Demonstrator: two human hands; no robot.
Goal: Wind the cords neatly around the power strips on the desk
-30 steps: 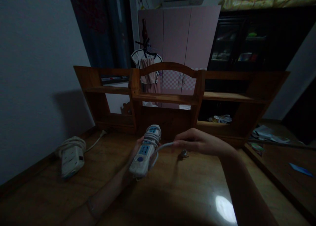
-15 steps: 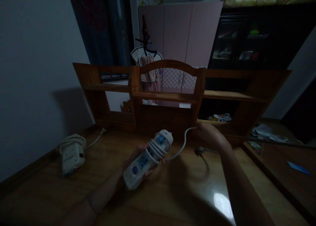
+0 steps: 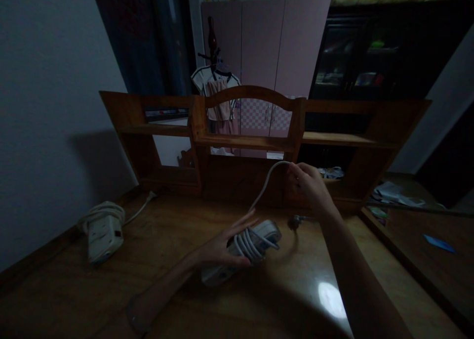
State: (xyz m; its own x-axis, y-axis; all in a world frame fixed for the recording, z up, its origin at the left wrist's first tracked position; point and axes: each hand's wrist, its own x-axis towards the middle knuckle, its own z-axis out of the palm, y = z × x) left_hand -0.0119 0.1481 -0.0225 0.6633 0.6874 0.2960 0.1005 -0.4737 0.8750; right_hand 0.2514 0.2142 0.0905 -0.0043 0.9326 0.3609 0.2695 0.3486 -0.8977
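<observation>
My left hand grips a white power strip from above, thumb and fingers round its two sides. Several turns of white cord are wound about the strip's middle. A loose length of that cord arcs up from the strip to my right hand, whose thumb and fingertips pinch it near the desk shelf. To the right of the strip, a plug rests on the desk, with a short stretch of cord running from it behind my right forearm.
A second power strip with its cord coiled round it lies at the left by the wall. The wooden desk backs onto a low wooden shelf unit. Farther right is a blue card on a brown surface.
My left hand has shifted from beneath the power strip to above it, and the strip is turned and farther right. My right hand has risen with the cord.
</observation>
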